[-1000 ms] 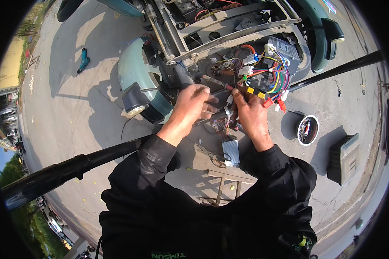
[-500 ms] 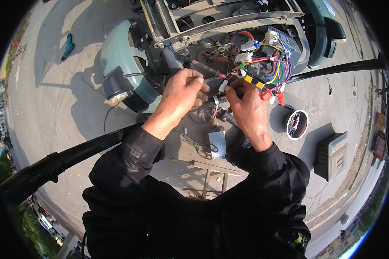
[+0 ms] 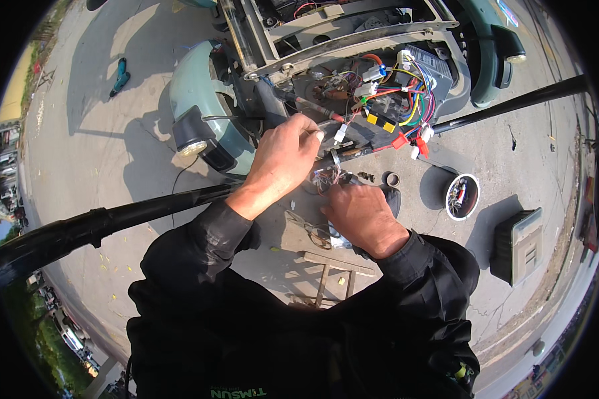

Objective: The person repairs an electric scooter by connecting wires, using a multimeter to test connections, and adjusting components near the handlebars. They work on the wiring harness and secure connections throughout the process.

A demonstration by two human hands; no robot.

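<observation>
- Head view: the left hand (image 3: 283, 156) sits mid-frame beside a white plug (image 3: 341, 133); its fingers curl in towards the thumb, but I cannot tell whether they close fully or have hold of a thin wire.
- Right hand (image 3: 366, 216), just below centre, is palm down over a silver box (image 3: 340, 241), hiding most of it; its fingers bend out of sight, so I cannot tell how open they are or what they hold.
- Coloured wires (image 3: 427, 100) loop over a dark grey box (image 3: 439, 63) at upper right, which seems to bear their weight; red plugs (image 3: 400, 140) hang at their ends.
- A black bar (image 3: 512, 103) crosses the frame beneath the white plug.
- A bucket (image 3: 477, 194) at right contains small parts, probably to stop them scattering across the ground.
</observation>
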